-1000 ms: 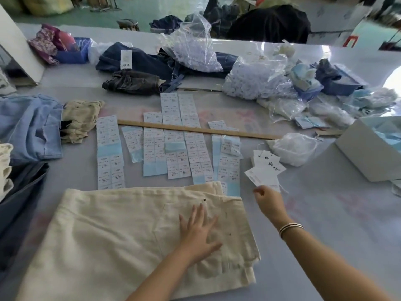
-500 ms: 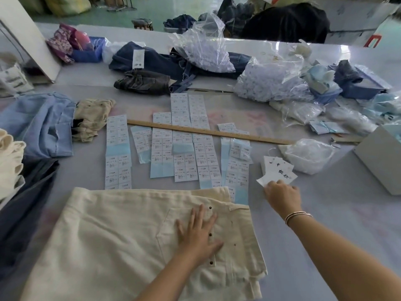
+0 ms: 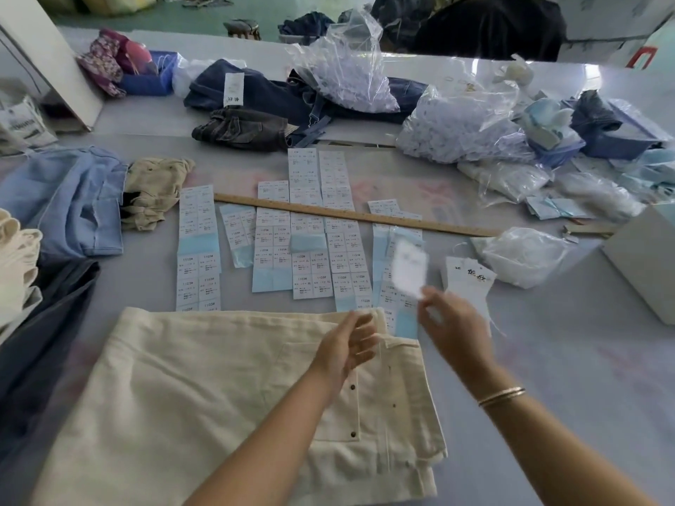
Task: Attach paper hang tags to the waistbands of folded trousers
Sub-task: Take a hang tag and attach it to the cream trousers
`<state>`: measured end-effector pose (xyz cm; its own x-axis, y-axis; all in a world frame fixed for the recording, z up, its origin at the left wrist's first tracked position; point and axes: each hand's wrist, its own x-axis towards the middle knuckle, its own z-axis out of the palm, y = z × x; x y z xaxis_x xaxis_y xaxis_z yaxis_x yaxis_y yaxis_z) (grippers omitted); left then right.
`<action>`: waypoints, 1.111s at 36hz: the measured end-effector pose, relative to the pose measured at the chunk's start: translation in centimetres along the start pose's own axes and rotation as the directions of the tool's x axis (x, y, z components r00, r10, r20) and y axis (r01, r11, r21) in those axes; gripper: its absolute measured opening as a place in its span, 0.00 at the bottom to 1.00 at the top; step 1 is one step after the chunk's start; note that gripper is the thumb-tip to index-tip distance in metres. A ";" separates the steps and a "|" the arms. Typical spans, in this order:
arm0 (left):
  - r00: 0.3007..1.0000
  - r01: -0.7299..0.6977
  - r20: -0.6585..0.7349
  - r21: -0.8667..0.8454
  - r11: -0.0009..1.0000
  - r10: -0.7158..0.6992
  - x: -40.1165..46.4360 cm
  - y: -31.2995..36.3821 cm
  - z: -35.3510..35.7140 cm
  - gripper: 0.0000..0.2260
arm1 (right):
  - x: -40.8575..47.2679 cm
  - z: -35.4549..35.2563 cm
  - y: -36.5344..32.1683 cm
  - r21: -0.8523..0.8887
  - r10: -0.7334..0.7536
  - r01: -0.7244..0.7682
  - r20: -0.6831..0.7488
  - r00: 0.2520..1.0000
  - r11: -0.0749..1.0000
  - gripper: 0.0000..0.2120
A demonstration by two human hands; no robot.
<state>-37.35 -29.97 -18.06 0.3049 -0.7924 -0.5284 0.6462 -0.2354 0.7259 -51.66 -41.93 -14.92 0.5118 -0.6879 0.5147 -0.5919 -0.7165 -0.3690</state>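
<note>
Folded cream trousers [image 3: 204, 399] lie in front of me, waistband end to the right. My right hand [image 3: 451, 328] pinches a white paper hang tag [image 3: 409, 272], blurred and raised above the sticker sheets. A small stack of hang tags [image 3: 469, 283] lies on the table just right of it. My left hand [image 3: 345, 350] hovers over the trousers' top right corner with fingers loosely curled and nothing visibly in it.
Sheets of size stickers [image 3: 303, 250] lie in rows beyond the trousers, with a wooden ruler [image 3: 350, 215] across them. Plastic bags [image 3: 522, 255] and a white box [image 3: 646, 257] sit at the right. Blue and dark garments [image 3: 69, 202] pile at the left and back.
My right hand has picked one hang tag off the stack and lifted it leftward. My left hand has lifted off the trousers and moved up toward their top right corner.
</note>
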 end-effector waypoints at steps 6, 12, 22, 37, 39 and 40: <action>0.979 0.205 0.055 -0.255 0.945 -0.198 1.3 2.0 1.1 0.17 | -4.1 1.8 -3.0 0.064 -0.382 0.378 0.238 0.893 0.924 0.07; 0.972 0.081 -0.234 0.287 0.955 -0.013 2.7 0.1 0.6 0.09 | -3.5 2.6 -1.2 0.274 -0.262 0.151 0.436 0.861 0.950 0.07; 0.984 -0.136 0.095 0.946 0.294 0.151 4.0 -3.0 0.1 0.11 | 3.5 7.9 5.5 -0.135 0.283 -0.263 0.674 0.682 0.955 0.25; 0.879 -0.470 0.440 0.730 -0.496 -0.185 7.9 -1.5 2.3 0.27 | 1.7 9.6 7.7 -0.298 0.152 0.089 0.693 0.705 0.950 0.19; 0.889 -0.453 0.409 0.724 -0.520 -0.205 8.1 -1.4 2.6 0.26 | 1.6 9.6 7.6 -0.291 0.119 0.115 0.678 0.725 0.950 0.18; 0.893 -0.446 0.401 0.728 -0.520 -0.205 8.1 -1.4 2.7 0.25 | 1.5 9.6 7.6 -0.289 0.095 0.140 0.668 0.738 0.947 0.17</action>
<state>-37.68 -37.54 -22.19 -0.1405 -0.8849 -0.4440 -0.9817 0.0662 0.1788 -49.44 -49.50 -24.38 0.7375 -0.6531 -0.1722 -0.6690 -0.7413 -0.0535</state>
